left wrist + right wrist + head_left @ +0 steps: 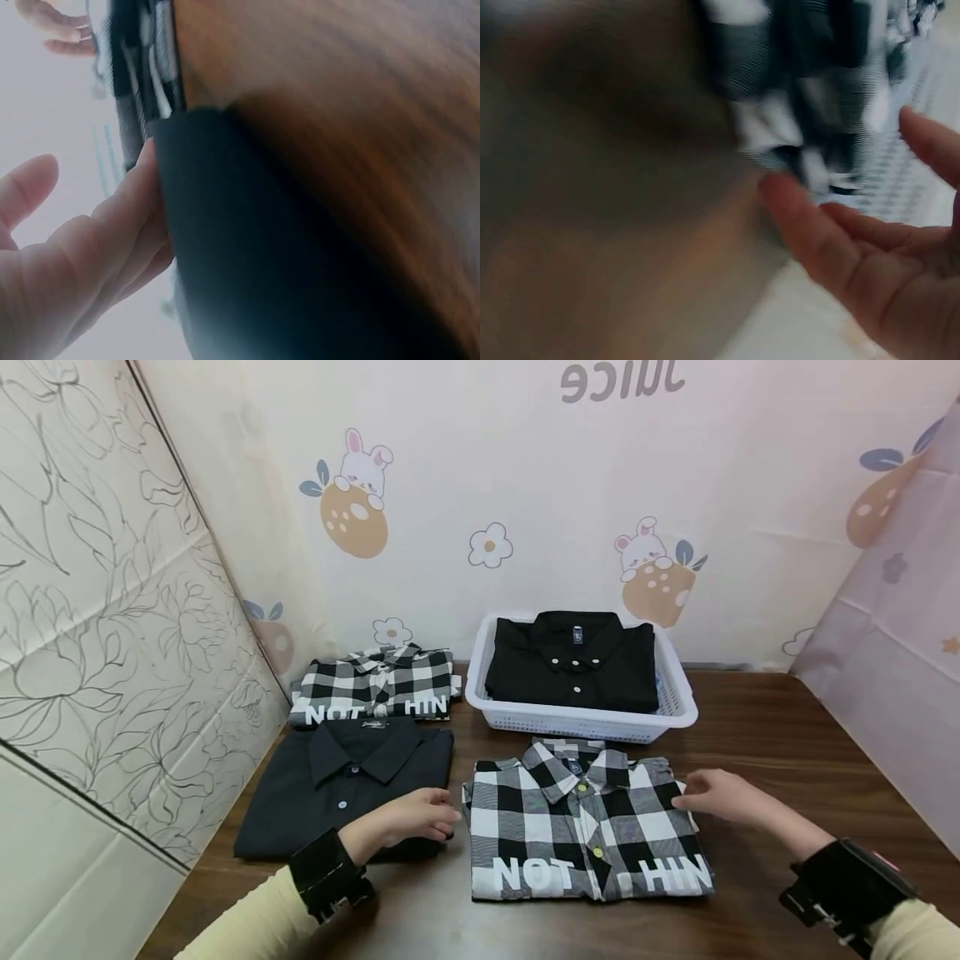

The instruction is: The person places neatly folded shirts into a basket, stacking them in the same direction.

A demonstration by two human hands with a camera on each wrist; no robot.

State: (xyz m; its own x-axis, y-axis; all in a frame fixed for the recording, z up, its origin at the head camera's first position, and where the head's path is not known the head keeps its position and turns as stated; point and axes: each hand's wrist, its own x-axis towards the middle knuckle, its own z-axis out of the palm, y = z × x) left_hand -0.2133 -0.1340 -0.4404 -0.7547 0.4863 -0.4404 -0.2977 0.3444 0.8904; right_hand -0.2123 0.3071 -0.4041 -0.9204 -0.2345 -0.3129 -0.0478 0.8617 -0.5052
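Left hand (420,817), fingers relaxed, borders a dark shirt (300,802) at three o'clock; right hand (718,793), equally loose, a checked shirt (536,828), likewise.

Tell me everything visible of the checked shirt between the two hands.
The black-and-white checked shirt lies folded, front up, on the brown table, its collar toward the white basket. The cloth looks woven; yellowish buttons run down the front, with white NOT and HIN lettering below. The right hand is at its right edge, contact unclear.
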